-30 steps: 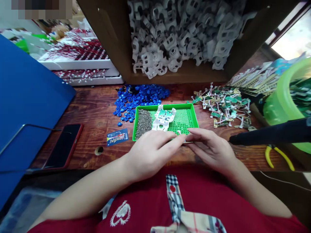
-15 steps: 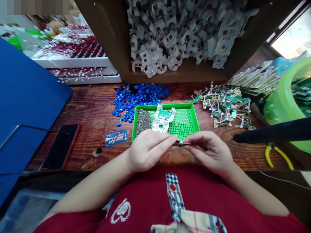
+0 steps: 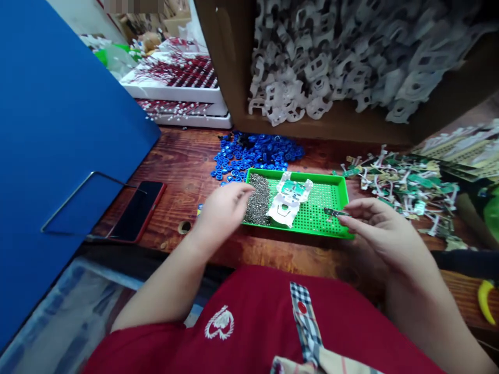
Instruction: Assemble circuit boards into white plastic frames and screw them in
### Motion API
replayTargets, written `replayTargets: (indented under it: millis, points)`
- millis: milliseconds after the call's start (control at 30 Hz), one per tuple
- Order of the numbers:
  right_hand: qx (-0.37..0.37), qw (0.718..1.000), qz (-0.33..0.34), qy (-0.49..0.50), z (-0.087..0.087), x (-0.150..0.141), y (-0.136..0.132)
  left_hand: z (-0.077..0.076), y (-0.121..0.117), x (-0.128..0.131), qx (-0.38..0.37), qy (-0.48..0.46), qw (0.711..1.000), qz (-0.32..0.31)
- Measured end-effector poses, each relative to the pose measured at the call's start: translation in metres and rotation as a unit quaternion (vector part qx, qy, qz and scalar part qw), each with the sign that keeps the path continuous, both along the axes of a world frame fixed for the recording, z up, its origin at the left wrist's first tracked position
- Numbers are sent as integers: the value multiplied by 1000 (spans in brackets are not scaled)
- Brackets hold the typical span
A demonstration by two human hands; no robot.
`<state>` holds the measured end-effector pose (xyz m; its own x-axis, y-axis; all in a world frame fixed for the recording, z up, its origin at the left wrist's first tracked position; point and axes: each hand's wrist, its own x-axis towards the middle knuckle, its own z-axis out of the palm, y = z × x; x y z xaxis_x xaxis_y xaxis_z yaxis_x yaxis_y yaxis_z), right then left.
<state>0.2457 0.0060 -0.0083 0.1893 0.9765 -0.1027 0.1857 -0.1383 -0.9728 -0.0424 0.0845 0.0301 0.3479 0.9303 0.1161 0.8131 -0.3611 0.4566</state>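
Note:
My left hand (image 3: 222, 210) is at the left end of the green tray (image 3: 345, 205), with its fingers drawn together beside the heap of small screws (image 3: 258, 202). What is between those fingertips, if anything, is hidden. Over the tray's right side, my right hand (image 3: 384, 228) pinches a small circuit board (image 3: 334, 212) by one end, between thumb and fingers. Two white plastic housing parts lie in the tray: the farther shell (image 3: 309, 188) has a green circuit board (image 3: 293, 190) in it, and the nearer piece (image 3: 284, 213) shows a dark curved line.
Blue plastic pieces (image 3: 259, 150) are heaped behind the tray. Wired circuit boards (image 3: 413, 182) are piled at right. A cardboard box (image 3: 230, 62) of white plastic parts (image 3: 319, 67) stands behind. A phone (image 3: 136, 210) lies left, near a blue panel (image 3: 78, 104); yellow-handled pliers (image 3: 485, 301) lie right.
My hands have moved apart from in front of the tray. The left went to the screws; the right went rightward over the tray with the small circuit board. The view has turned left.

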Motion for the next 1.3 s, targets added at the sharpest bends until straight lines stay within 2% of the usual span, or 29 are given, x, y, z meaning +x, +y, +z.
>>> replayTargets:
  millis: [67,133,200,300,400,467,533,567,600,633,700,800,867,967,1033,1100,1200,1267,1300]
  points:
    - [-58,998,12,7,-3,5,11,-6,22,-30,-11,109,989,104]
    - [-90,996,5,-14,-6,6,16,-14,39,-53,-41,137,982,126]
    - [-98,994,-9,-57,-8,4,18,-23,50,-66,-72,141,980,119]
    - [-105,986,-16,-131,-9,1,16,-34,55,-69,-100,128,982,97]
    - [-96,986,-5,-136,-10,0,16,-38,55,-66,-106,101,984,98]
    - [-76,989,10,-128,-12,2,17,-35,51,-64,-95,85,985,119]
    - [-62,982,27,-179,-15,6,19,-27,43,-59,-81,41,986,140]
    - [-59,973,30,-220,-16,9,21,-21,37,-54,-82,-5,986,143]
    - [-57,963,29,-262,-17,11,22,-16,29,-49,-99,-90,982,134]
    - [-51,954,23,-296,-17,13,23,-10,21,-41,-134,-185,967,110]
    - [-35,942,5,-334,-13,13,23,-2,4,-24,-242,-326,912,53]
    - [43,928,-46,-367,0,1,15,3,-17,6,-380,-429,819,12]
    - [129,927,-51,-350,12,-15,5,2,-27,24,-458,-495,739,7]
    - [220,925,82,-298,24,-41,-8,-2,-35,44,-552,-549,627,8]
    - [255,909,149,-294,24,-53,-11,-4,-38,52,-588,-562,582,8]
    - [275,896,163,-306,21,-58,-11,-5,-40,54,-602,-569,560,17]
    - [291,880,172,-334,15,-58,-10,-3,-41,50,-610,-568,551,40]
    - [306,865,176,-357,14,-56,-10,0,-40,44,-623,-536,570,24]
    - [313,861,170,-364,14,-55,-10,2,-39,41,-613,-508,605,3]
